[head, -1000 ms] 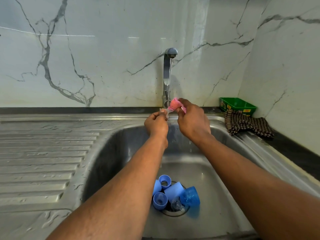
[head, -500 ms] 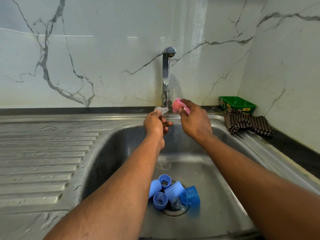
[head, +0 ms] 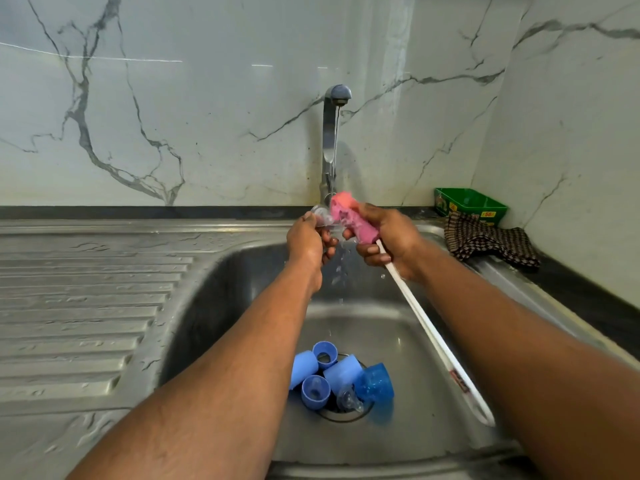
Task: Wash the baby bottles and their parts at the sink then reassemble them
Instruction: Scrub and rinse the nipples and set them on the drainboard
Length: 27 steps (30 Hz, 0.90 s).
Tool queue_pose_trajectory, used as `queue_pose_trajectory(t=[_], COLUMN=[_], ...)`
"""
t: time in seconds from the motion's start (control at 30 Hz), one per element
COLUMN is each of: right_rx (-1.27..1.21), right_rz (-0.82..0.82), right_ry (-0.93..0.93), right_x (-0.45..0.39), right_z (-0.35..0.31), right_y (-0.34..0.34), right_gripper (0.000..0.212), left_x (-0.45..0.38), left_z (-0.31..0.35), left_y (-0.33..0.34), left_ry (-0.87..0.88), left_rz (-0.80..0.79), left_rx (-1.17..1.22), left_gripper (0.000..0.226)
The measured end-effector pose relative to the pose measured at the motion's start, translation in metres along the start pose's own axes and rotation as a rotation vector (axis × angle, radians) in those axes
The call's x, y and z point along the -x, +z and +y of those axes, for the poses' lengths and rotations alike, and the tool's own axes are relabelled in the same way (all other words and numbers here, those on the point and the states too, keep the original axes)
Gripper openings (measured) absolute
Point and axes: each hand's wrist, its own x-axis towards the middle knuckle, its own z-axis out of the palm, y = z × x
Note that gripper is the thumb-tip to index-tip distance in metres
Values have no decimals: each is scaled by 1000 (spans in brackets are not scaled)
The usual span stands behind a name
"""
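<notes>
Under the running tap [head: 333,133], my left hand [head: 308,242] pinches a clear silicone teat [head: 321,215]. My right hand [head: 388,239] grips a bottle brush by its pink sponge head [head: 349,216], which touches the teat. The brush's long white handle [head: 436,341] slants down toward the near right. At the bottom of the steel sink [head: 221,306], over the drain, lie several blue bottle parts: light blue caps and rings [head: 323,372], a darker blue translucent cap [head: 375,382] and another clear teat [head: 348,400].
A ribbed steel draining board [head: 79,306] lies left of the basin. At the back right corner stand a green box [head: 469,204] and a checked cloth [head: 488,240] on the dark counter. Marble wall panels close off the back and right.
The pink sponge head has come back against the teat under the water. My right hand has turned, so the white handle now shows, pointing down toward me.
</notes>
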Motion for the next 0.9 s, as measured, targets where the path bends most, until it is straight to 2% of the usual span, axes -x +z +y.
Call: queue_pose_trajectory(t=[0.07, 0.2, 0.3, 0.43, 0.53, 0.63, 0.77, 0.9], right_rx=[-111, -77, -118, -223, -204, -14, 131, 292], right_rz=[-3, -120, -202, -155, -69, 62, 185, 198], right_ry=[47, 160, 212, 124, 68, -25, -187, -322], right_x=[-1, 8, 10, 7, 4, -1, 0, 3], right_z=[-1, -2, -2, -5, -4, -1, -2, -3], right_y=[0, -4, -6, -8, -9, -5, 2, 8], right_gripper=[34, 32, 33, 28, 25, 19, 30, 32], left_x=[0, -3, -2, -6, -4, -3, -4, -3], left_z=[-1, 0, 0, -1, -1, -7, -9, -6], left_y=[2, 1, 2, 1, -2, -7, -1, 6], left_ry=[15, 11, 3, 9, 34, 160, 364, 516], left_rz=[-22, 2, -10, -77, -92, -95, -70, 28], left_rx=[-25, -31, -24, -3, -20, -179, -453, -459], left_gripper=[32, 36, 47, 51, 50, 57, 57, 49])
